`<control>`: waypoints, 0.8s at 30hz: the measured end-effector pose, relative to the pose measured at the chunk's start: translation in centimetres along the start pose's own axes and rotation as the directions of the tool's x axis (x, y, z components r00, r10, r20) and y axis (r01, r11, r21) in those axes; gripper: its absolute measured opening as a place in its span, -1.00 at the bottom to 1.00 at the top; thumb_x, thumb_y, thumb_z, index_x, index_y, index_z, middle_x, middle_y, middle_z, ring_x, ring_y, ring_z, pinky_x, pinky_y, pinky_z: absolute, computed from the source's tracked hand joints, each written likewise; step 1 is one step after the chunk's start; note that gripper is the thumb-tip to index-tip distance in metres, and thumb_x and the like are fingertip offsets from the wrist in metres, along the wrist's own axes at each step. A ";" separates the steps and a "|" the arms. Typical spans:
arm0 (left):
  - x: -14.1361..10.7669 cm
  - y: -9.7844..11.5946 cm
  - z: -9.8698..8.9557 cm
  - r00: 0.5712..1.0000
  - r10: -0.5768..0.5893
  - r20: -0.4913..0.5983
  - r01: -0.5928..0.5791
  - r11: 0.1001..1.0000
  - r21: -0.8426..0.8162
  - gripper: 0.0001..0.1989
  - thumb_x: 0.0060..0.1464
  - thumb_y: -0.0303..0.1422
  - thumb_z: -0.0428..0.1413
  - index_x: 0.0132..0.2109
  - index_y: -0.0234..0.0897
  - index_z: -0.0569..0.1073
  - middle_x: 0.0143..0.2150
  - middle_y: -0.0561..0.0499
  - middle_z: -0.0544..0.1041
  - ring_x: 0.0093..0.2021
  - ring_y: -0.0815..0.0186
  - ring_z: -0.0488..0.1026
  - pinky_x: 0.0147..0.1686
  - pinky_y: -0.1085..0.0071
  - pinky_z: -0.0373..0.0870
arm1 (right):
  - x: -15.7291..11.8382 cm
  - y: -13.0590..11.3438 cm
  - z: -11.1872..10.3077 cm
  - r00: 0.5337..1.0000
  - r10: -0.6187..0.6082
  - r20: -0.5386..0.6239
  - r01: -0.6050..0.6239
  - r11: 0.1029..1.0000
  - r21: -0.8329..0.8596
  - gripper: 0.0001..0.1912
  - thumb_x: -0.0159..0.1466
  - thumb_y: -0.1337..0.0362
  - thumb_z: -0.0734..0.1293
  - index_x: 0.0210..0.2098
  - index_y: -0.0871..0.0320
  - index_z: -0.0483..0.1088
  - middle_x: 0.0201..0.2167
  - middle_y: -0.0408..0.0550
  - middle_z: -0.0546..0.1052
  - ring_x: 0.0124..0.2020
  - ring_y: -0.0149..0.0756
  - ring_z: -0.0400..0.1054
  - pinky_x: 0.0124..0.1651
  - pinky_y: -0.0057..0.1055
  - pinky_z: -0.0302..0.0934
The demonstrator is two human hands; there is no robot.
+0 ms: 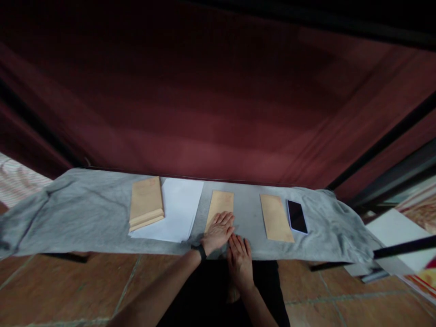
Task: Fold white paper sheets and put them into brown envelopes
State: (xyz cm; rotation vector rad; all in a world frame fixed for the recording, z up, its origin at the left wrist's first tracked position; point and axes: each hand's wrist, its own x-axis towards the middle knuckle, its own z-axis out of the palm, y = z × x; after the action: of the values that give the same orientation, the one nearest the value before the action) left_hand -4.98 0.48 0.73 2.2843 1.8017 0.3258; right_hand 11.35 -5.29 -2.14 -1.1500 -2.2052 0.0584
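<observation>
My left hand [220, 229], with a dark band at the wrist, lies flat on the lower part of a tan envelope [223, 200], its fingers stretched out. Just right of it and nearer to me, my right hand [240, 261] rests at the front edge of the grey cloth [247, 204], fingers extended, its tips close to the left hand. Another tan envelope [276, 218] lies flat to the right. On the left, a stack of tan envelopes [146, 200] overlaps white paper sheets [180, 209].
A phone [297, 216] lies beside the right envelope. Behind the cloth-covered narrow surface rises a dark red panel [211, 127]. White boards [398, 231] and a dark bar stand at the far right. Tiled floor [177, 290] shows below.
</observation>
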 end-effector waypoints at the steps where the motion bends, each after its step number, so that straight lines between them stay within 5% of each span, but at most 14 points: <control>1: -0.8 0.2 0.1 1.000 0.005 -0.009 -0.005 1.000 -0.001 -0.46 0.40 -0.18 -0.27 0.39 -0.23 0.19 0.45 -0.03 0.16 0.46 0.21 -0.01 0.42 0.07 -0.16 | 0.0 0.0 0.0 1.000 -0.003 -0.005 0.003 1.000 0.002 -0.56 0.41 0.36 0.12 0.21 0.15 0.39 0.16 0.04 0.51 0.23 -0.15 0.31 0.36 -0.07 0.01; 7: -6.2 1.5 1.1 0.992 -0.025 -0.124 0.033 0.997 0.063 -0.49 0.38 -0.23 -0.19 0.39 -0.16 0.18 0.44 -0.02 0.17 0.46 0.18 0.02 0.42 -0.01 -0.12 | -0.2 0.2 0.1 1.000 -0.018 -0.013 0.018 1.000 -0.016 -0.55 0.42 0.36 0.11 0.24 0.15 0.36 0.17 0.05 0.49 0.26 -0.19 0.28 0.38 -0.09 -0.02; 13: -10.0 1.3 1.6 0.901 -0.318 -0.297 0.335 0.942 0.008 -0.47 0.34 -0.25 -0.14 0.35 -0.39 0.25 0.40 -0.27 0.22 0.42 0.04 0.12 0.35 0.05 0.10 | -0.4 0.4 0.2 0.998 -0.029 0.052 0.030 0.999 -0.030 -0.53 0.42 0.34 0.11 0.29 0.17 0.29 0.24 0.06 0.43 0.30 -0.15 0.24 0.38 -0.03 -0.03; 19: -8.3 0.5 -0.5 0.839 -0.457 -0.297 0.431 0.890 -0.152 -0.50 0.27 -0.32 -0.06 0.31 -0.38 0.27 0.18 -0.25 0.47 0.21 0.06 0.37 0.24 0.13 0.26 | -0.2 0.1 0.4 1.000 0.014 0.019 -0.014 1.000 -0.003 -0.53 0.42 0.33 0.11 0.28 0.13 0.32 0.21 0.03 0.46 0.26 -0.16 0.27 0.37 -0.04 -0.04; 24: -5.8 -1.0 -1.6 0.699 -0.687 -0.200 0.501 0.670 -0.548 -0.40 0.04 -0.40 0.15 0.25 -0.35 0.31 -0.16 -0.09 0.56 -0.05 0.11 0.50 0.05 0.17 0.40 | 0.6 -0.3 -0.3 0.999 0.023 0.030 -0.023 1.000 -0.010 -0.56 0.42 0.35 0.10 0.22 0.12 0.37 0.16 0.02 0.50 0.20 -0.16 0.32 0.34 -0.06 0.00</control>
State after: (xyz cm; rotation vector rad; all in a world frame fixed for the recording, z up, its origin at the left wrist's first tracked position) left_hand -7.70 -4.86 1.71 1.2396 2.2462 1.0111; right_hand 11.00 -5.12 -1.52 -1.1873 -2.2204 0.0756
